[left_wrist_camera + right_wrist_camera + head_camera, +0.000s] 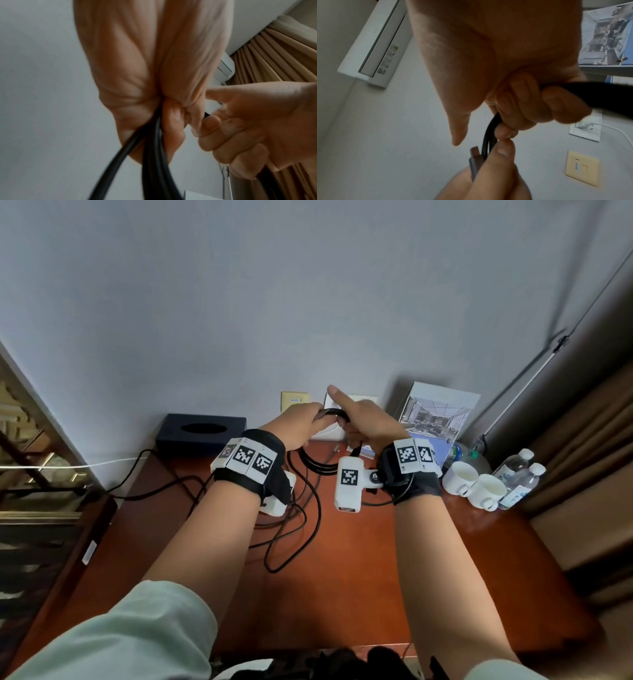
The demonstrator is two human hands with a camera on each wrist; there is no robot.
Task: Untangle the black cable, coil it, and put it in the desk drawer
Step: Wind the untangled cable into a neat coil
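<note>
While both hands are raised above the wooden desk (359,570), the black cable (334,413) bridges them in gathered loops. Left hand (301,424): fingers curled tight round several strands and a grey connector (475,163). Right hand (368,422): fingers closed on the loops, thumb extended. Slack strands trail onto the desk. Two white cups (474,482) stand right.

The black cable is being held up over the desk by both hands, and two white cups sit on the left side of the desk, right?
Not quite. Both hands, left hand and right hand, do hold the black cable up over the desk, but the two white cups sit on the right side. The head view shows it.
</note>
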